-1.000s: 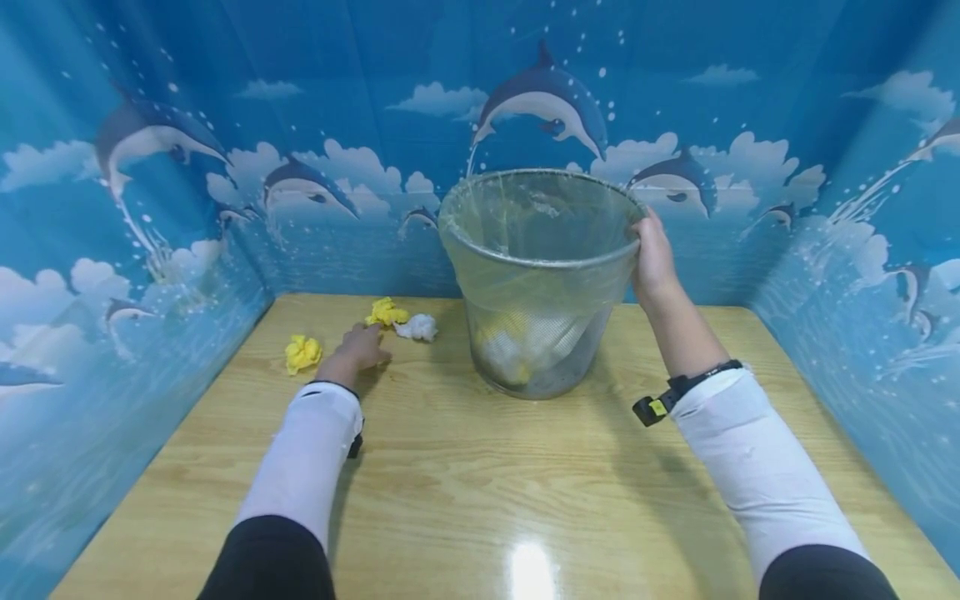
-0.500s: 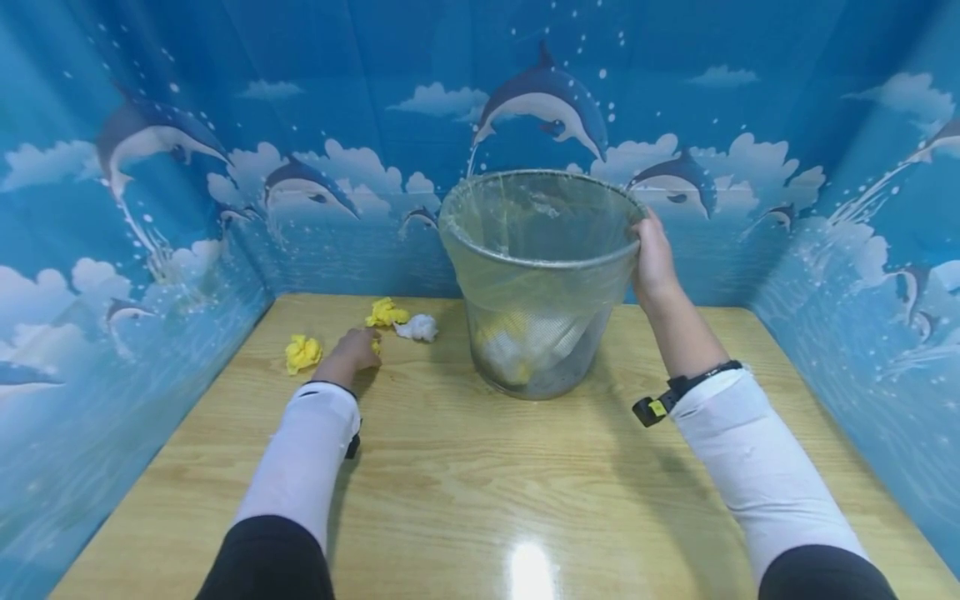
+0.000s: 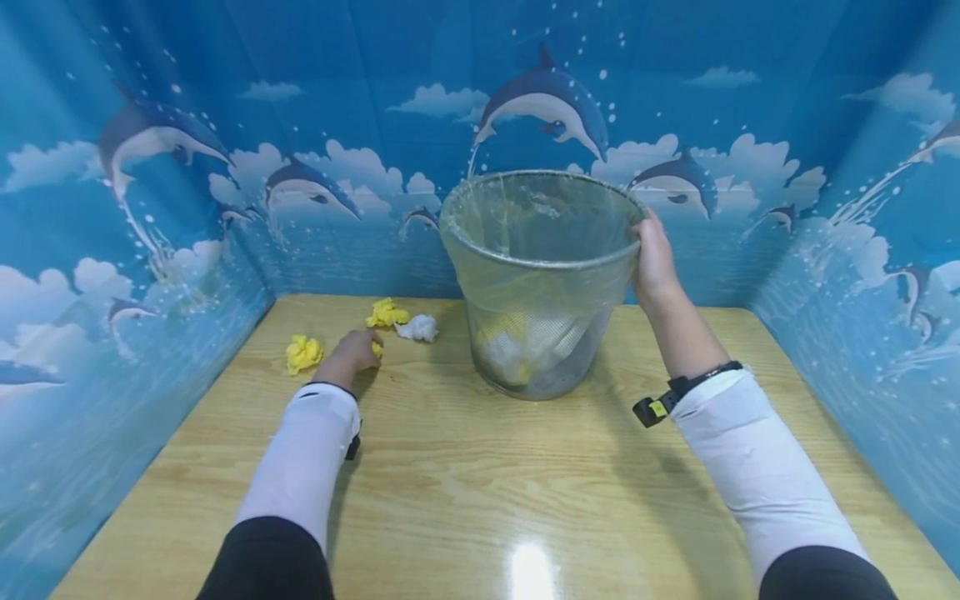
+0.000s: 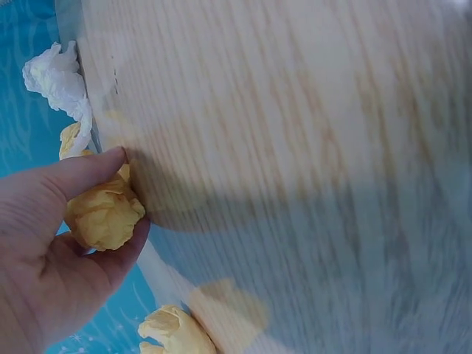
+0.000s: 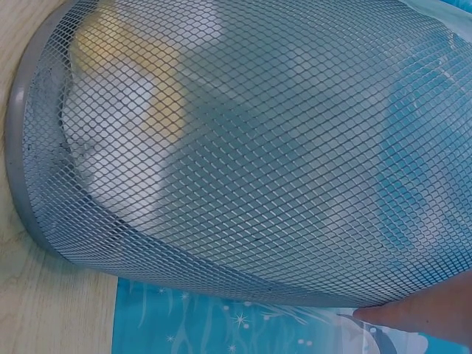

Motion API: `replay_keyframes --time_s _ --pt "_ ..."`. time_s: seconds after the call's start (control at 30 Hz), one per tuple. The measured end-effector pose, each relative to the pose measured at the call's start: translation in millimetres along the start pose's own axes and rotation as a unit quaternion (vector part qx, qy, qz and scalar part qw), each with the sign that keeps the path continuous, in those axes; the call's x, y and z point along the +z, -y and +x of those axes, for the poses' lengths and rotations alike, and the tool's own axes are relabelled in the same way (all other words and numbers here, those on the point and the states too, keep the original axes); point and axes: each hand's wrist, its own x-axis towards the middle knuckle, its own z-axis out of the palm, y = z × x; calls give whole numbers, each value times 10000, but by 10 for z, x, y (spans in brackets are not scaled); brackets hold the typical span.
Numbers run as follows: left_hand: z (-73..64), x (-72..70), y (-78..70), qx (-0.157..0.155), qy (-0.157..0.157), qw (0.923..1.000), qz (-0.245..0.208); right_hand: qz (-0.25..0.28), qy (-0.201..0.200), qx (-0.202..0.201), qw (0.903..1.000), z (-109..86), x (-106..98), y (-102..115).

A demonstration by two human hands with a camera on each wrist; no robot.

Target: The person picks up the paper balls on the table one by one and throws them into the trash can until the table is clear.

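My left hand holds a crumpled yellow paper ball between thumb and fingers, low over the table. Beyond it lie another yellow paper ball and a white paper ball, side by side. One more yellow paper ball rests left of the hand. With my right hand I grip the right side of the rim of a mesh wastebasket, which stands lined with a clear bag. White and yellow paper shows through its mesh in the right wrist view.
The wooden table reaches back to a blue curtain printed with dolphins, which closes in the back and both sides. The wastebasket stands close to the back edge.
My left fingers have closed around a yellow paper ball and drawn back slightly to the left. The right hand and the wastebasket have stayed in place.
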Motion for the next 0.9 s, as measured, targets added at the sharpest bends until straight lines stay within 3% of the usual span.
replay_keyframes --time_s 0.3,0.53,0.9 --pt "-20 -26 -1 58 38 10000 3 51 97 -49 9999 2 -22 -4" --pt "106 -4 99 24 86 9999 -54 13 82 -201 9998 2 -19 -10" --pt "-28 -53 -10 -85 -417 9988 -245 -37 54 -72 10000 0 -21 -7"
